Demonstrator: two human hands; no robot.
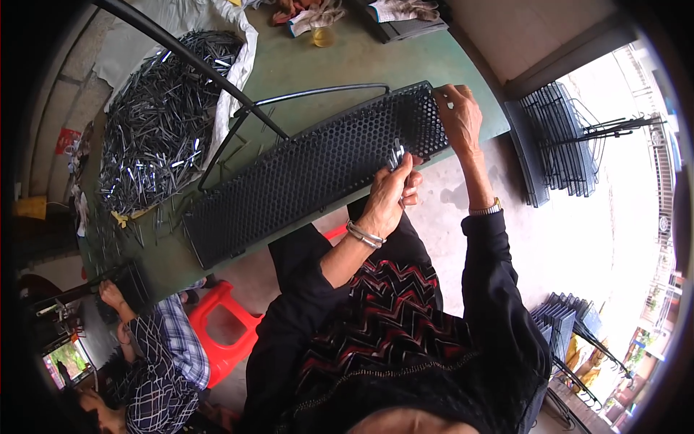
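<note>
A long black perforated metal panel point(311, 163) with a rim lies slantwise across the table. A black bent-rod handle point(318, 90) stands along its far side. My left hand point(390, 192) is closed around a small bunch of shiny metal strips point(396, 155), held over the panel's near edge. At the panel's right end, my right hand point(461, 116) has its fingers curled over the corner and edge; some fingertips are hidden. Whether a small piece is also between those fingers cannot be seen.
A white sack point(242, 65) full of dark metal strips point(163, 108) lies open on the green table point(347, 54). Gloves point(318, 16) and a small cup of yellowish liquid point(323, 37) sit at the back. Stacked panels point(560, 137) stand right. Another person point(163, 354) works lower left beside a red stool point(231, 347).
</note>
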